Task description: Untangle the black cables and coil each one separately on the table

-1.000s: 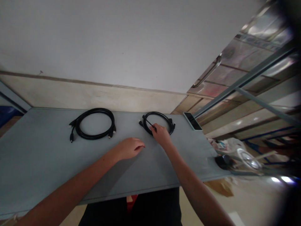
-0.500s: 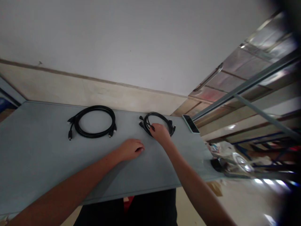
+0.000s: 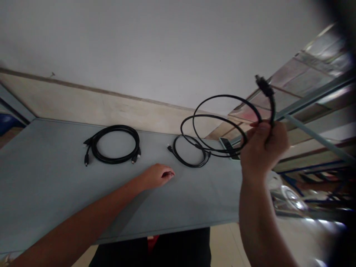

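My right hand [image 3: 263, 144] is raised at the right, closed around a coiled black cable [image 3: 214, 95]. The cable's loops hang out to the left of the hand, and a plug end [image 3: 264, 86] sticks up above the fingers. Below those loops, another coiled black cable [image 3: 191, 165] lies on the grey tabletop [image 3: 189, 200], partly crossed by the held one. My left hand [image 3: 157, 176] rests on the tabletop just left of that coil, its fingers loosely curled with nothing in them. A thicker double coil of black cable [image 3: 112, 160] lies farther left.
A phone [image 3: 226, 144] lies near the tabletop's far right corner, partly behind the held loops. Behind the tabletop stands a pale wall [image 3: 125, 48]. Grey metal rack bars [image 3: 314, 133] run along the right, with blurred clutter [image 3: 289, 196] beyond.
My right hand has lifted one coiled cable up and to the right, off the other coil, which stays on the tabletop. My left hand has barely moved.
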`<state>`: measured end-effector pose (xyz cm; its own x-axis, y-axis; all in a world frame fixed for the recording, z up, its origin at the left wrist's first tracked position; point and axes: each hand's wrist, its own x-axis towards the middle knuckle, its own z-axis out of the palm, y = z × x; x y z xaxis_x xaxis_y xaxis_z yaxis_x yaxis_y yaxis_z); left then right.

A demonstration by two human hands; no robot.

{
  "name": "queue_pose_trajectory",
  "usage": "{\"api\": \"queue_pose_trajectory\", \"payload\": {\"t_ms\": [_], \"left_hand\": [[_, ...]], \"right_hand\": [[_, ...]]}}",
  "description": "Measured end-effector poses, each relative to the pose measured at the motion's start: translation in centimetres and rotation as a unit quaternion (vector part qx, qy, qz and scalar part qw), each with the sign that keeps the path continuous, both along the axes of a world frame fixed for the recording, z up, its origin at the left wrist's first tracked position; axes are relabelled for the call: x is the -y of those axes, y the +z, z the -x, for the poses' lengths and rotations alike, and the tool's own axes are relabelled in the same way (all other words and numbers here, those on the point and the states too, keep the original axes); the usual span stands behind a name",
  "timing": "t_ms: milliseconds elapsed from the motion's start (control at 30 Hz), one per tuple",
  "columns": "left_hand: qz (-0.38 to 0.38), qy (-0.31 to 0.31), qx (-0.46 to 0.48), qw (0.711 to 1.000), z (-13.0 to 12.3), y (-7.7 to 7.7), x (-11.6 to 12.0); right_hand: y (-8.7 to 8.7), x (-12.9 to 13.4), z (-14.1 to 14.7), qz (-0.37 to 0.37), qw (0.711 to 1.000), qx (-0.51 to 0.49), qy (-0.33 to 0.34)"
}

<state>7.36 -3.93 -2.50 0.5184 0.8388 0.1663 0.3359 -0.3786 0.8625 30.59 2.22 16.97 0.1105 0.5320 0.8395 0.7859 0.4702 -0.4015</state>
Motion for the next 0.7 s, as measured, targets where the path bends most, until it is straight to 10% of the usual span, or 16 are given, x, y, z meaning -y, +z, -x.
{"api": "queue_pose_trajectory", "payload": {"t_ms": [133,333,467,600,700], "left_hand": [[0.133,0.064,0.165,0.975,0.2,-0.4,-0.8],[0.32,0.113,0.491,0.803,1.8,-0.4,-2.1],[0.386,0.107,0.52,0.755,3.1,-0.2,-2.5],[0.452,0.114,0.457,0.757,4.1,0.3,-2.7],[0.415,0.102,0.318,0.846,4.3,0.7,-2.5]], "right_hand": [[-1.2,2.6,2.0,0.018,0.998,-0.008,0.066],[-9.3,6.9,3.3,-0.016,0.957,0.198,0.212],[-13.7,10.9,3.4,0.057,0.897,0.244,0.365],[-15.6,14.4,3.7,0.145,0.845,0.29,0.425],[-16.3,16.1,4.2,0.189,0.815,0.303,0.456]]}}
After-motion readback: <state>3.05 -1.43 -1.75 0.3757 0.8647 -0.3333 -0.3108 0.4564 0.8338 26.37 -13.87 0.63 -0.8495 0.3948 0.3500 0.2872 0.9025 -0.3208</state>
